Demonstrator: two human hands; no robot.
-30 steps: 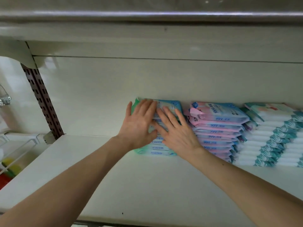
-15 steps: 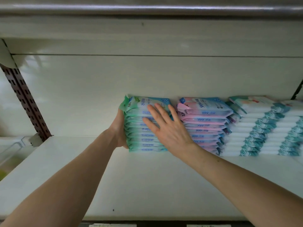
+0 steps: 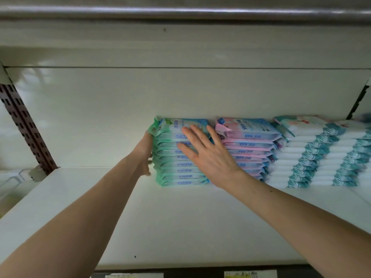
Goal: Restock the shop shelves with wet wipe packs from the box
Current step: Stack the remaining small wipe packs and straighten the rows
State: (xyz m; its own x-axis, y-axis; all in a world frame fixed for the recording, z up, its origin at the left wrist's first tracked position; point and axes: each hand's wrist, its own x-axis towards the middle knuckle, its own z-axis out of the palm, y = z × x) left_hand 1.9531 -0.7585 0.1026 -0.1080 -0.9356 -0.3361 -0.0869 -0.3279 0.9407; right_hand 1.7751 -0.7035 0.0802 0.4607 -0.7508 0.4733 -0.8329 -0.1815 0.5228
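Observation:
A stack of green and blue wet wipe packs (image 3: 176, 173) stands at the back of the white shelf (image 3: 180, 221). My left hand (image 3: 145, 153) lies flat against the stack's left side, fingers straight. My right hand (image 3: 206, 155) presses on the stack's front with its fingers spread and straight. Touching the stack on its right is a pile of pink and blue packs (image 3: 251, 145). The box is out of view.
Two piles of white and teal packs (image 3: 313, 155) fill the shelf's right part. A brown slotted upright (image 3: 26, 129) stands at the left end. The shelf above (image 3: 180, 15) hangs low overhead. Price labels (image 3: 250, 274) line the shelf's front edge.
My left hand slid from the stack's front to its left side. The right hand stayed on the front, and the green stack now sits squarer beside the pink pile.

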